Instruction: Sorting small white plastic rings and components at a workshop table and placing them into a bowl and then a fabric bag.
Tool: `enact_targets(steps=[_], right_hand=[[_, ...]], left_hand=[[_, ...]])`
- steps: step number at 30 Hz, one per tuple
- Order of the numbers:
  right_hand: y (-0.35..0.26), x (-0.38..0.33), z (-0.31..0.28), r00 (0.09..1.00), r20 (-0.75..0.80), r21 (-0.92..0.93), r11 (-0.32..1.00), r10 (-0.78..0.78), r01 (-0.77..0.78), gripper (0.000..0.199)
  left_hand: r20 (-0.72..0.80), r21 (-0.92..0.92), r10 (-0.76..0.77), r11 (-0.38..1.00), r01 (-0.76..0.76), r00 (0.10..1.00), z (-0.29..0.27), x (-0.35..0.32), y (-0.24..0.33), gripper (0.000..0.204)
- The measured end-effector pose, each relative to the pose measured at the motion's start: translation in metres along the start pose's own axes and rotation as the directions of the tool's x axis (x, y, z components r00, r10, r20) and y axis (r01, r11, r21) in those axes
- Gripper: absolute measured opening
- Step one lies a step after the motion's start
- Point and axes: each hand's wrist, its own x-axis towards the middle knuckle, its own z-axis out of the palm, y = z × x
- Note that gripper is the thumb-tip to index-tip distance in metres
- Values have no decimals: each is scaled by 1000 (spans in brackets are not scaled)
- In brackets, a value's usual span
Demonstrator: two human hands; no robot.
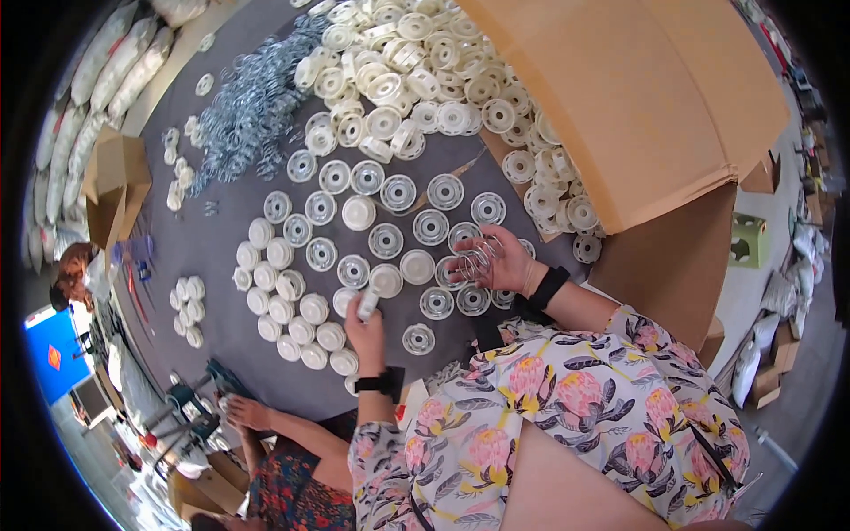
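My left hand (365, 333) pinches a small white plastic cap (368, 304), tilted on edge above the rows. My right hand (506, 264) is turned palm up with fingers curled round several loose metal coil springs (476, 260). Under and around both hands, round cream plastic housings with springs seated in them, such as one housing (386, 240), stand in loose rows. White caps cover some of these, among them a covered housing (417, 266) between my hands. To the left of my left hand is a group of capped white pieces (302, 331).
A large pile of cream housings (416, 62) fills the far side, beside a heap of springs (257, 102). An open cardboard box (637, 106) leans over the right side. At lower left, a co-worker's hands (248, 413) are at a small green hand press (190, 403). Sacks (106, 71) line the far left.
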Motion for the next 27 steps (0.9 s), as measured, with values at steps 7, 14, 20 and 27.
enact_targets(steps=[7,14,20,27], right_hand=[[34,9,11,999,-10,-105,993,49,-50,47],[61,14,2,986,-51,-198,966,159,-166,35],[66,6,0,965,-207,-582,773,161,-253,25],[71,9,-18,966,-258,-740,646,-16,-187,35]], left_hand=[[-24,630,249,756,-178,968,26,-59,5,52],[71,3,373,928,-374,925,50,-76,63,54],[14,358,477,818,-450,879,49,-93,54,41],[-224,300,138,952,-66,965,28,-61,-15,45]])
